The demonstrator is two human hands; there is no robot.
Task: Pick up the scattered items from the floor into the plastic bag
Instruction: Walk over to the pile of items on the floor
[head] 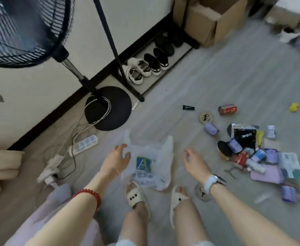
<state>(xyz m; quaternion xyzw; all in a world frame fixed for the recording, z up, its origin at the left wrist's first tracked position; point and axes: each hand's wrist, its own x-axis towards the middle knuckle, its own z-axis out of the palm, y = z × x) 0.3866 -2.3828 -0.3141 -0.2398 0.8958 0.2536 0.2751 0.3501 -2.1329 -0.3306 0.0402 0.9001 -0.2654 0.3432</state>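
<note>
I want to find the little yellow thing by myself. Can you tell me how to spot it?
Find the big pile of scattered items on the grey floor, to the right of the plastic bag. Look past the pile toward the far right edge. The yellow thing lies there alone on bare floor, right of the red can; it is the only bright yellow item away from the pile.

Grey floor, white wall, fan.

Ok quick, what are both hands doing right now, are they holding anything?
Left hand: open, fingers spread over the plastic bag, holding nothing.
Right hand: open, fingers loose, holding nothing.
</note>
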